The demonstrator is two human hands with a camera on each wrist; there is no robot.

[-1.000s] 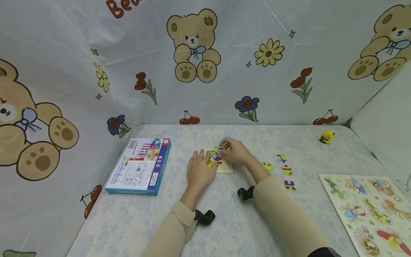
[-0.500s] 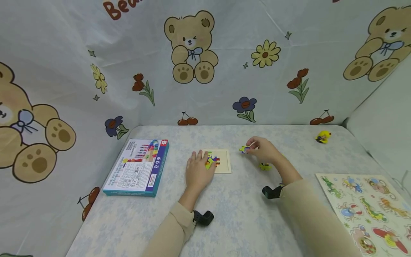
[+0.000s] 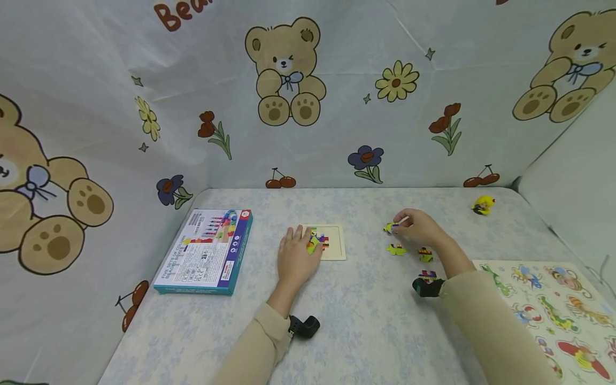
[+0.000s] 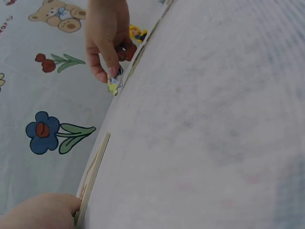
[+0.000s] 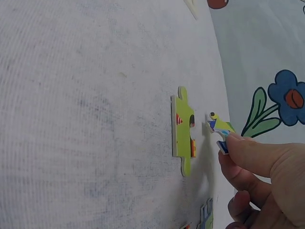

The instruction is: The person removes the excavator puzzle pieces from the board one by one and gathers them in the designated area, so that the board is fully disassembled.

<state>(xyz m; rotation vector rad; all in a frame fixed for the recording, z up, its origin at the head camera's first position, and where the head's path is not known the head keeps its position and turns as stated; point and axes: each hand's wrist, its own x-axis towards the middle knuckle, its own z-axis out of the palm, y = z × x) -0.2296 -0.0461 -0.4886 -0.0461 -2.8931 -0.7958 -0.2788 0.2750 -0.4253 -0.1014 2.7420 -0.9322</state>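
Observation:
My left hand (image 3: pixel 297 256) rests with straight fingers on the left part of a small wooden puzzle tray (image 3: pixel 338 243), partly covering several joined colourful jigsaw pieces (image 3: pixel 316 240). To the right of the tray, my right hand (image 3: pixel 422 227) pinches a yellow-green and blue jigsaw piece (image 5: pixel 220 125) between thumb and fingers, just above the table. A lime-green jigsaw piece (image 5: pixel 181 126) lies flat below it, apart from the fingers. Two more jigsaw pieces, one yellow and brown (image 3: pixel 425 255) and one purple and red (image 3: pixel 427 276), lie nearer the right wrist.
A flat printed box (image 3: pixel 204 251) lies at the left. A board with insect pictures (image 3: pixel 572 299) is at the right, partly behind the right sleeve. A small yellow toy figure (image 3: pixel 483 205) stands at the back right. A printed bear curtain (image 3: pixel 337 107) hangs behind the table.
My right hand has moved right, from over the tray to beside the loose pieces, carrying the jigsaw piece along. My left hand has stayed on the tray.

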